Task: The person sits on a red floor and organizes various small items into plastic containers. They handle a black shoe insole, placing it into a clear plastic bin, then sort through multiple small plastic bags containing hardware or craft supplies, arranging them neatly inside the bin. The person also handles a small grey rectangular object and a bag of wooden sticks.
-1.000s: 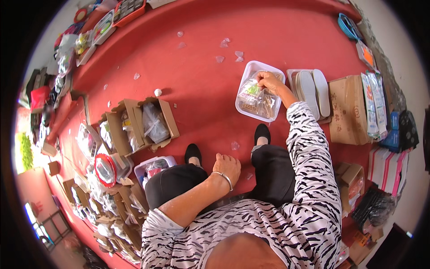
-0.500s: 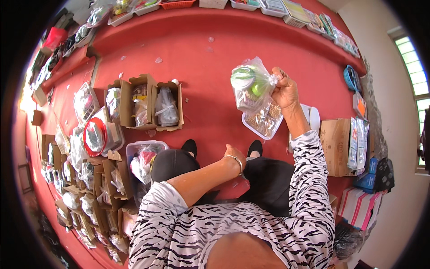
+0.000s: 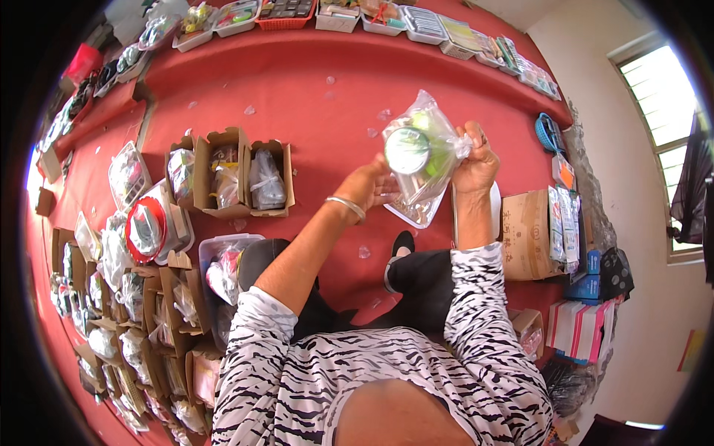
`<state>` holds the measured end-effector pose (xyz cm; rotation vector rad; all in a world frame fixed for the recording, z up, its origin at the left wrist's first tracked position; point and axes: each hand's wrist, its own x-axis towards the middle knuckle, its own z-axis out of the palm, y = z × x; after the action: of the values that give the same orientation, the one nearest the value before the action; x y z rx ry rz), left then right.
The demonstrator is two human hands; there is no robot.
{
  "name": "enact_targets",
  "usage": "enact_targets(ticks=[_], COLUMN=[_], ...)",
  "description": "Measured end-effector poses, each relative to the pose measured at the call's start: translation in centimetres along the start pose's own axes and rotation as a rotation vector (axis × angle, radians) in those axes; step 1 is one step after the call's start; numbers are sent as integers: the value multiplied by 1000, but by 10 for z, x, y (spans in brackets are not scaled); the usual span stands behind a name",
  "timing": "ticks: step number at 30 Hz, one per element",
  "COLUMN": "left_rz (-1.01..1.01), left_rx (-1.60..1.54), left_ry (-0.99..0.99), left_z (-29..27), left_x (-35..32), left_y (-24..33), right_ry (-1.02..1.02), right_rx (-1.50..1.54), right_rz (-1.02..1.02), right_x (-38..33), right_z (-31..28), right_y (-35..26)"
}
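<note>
A clear plastic bag [image 3: 435, 182] hangs in front of me, with a round white-lidded container [image 3: 407, 151] and something light green inside. My right hand [image 3: 477, 162] pinches the bag's gathered neck on its right side. On the other side, my left hand [image 3: 366, 186] has its fingers stretched out at the bag's lower left; whether they touch it I cannot tell. Below the bag, a white tray [image 3: 421, 218] is partly hidden by it.
Open cardboard boxes [image 3: 220, 205] holding bagged goods stand to the left, with more packed boxes nearer. A purple-white bin [image 3: 230, 242] sits by my left knee. At right stands a closed carton [image 3: 526, 234]. Trays of goods line a red ledge [image 3: 327, 50] at the back.
My left hand has risen from between my knees to the bag's left side. The bag has turned, so the white lid faces up. My view has shifted to the right.
</note>
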<state>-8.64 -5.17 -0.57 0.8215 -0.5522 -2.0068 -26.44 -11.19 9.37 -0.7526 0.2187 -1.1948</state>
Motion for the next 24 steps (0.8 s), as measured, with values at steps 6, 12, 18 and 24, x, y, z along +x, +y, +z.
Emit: enact_targets(ticks=[6, 12, 18, 24], left_rz=[114, 612, 670, 576], left_rx=[-689, -401, -386, -230], left_ry=[-106, 42, -37, 100], left_z=[30, -32, -17, -21], left_x=[-23, -14, -25, -17], left_y=[0, -1, 13, 14], right_ry=[-78, -248, -74, 13], right_rx=[-613, -1419, -1644, -847], right_rz=[34, -293, -728, 222], right_x=[-32, -51, -51, -41], right_z=[22, 72, 58, 17], right_y=[30, 69, 68, 81])
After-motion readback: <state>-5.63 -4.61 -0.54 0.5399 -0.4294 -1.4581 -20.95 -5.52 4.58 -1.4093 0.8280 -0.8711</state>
